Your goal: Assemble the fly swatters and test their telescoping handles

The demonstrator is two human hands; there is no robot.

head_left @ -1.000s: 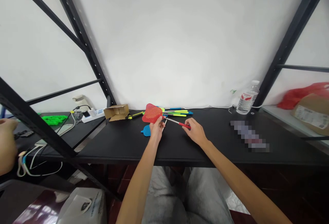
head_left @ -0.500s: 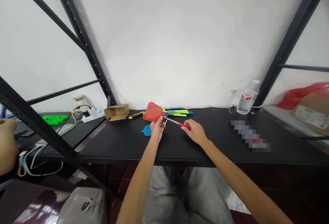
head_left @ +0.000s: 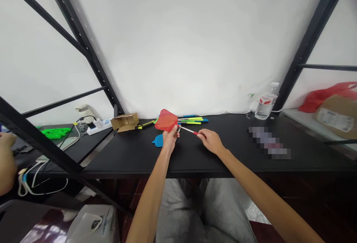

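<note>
A red fly swatter [head_left: 166, 120] with a perforated head and a thin metal shaft is held up over the black table [head_left: 223, 150]. My left hand [head_left: 170, 137] is closed around it where the head meets the shaft. The fingers of my right hand [head_left: 209, 138] are wrapped round its red handle, hiding the end of it. Beneath and left of my left hand lies a blue fly swatter head [head_left: 158, 141], partly covered. Behind the red head are several swatter handles in yellow-green [head_left: 193, 122] and blue, lying in a loose pile.
An open cardboard box [head_left: 125, 122] stands at the table's back left, beside a white power strip [head_left: 100, 127]. A water bottle [head_left: 267, 101] is at the back right, near a pixelated object [head_left: 269, 142]. Black shelf posts [head_left: 309, 45] flank the table. Another person's hand [head_left: 6, 161] shows at far left.
My right hand's grip now covers more of the red handle's end. My left hand keeps its hold at the swatter's neck. The whole view has shifted slightly.
</note>
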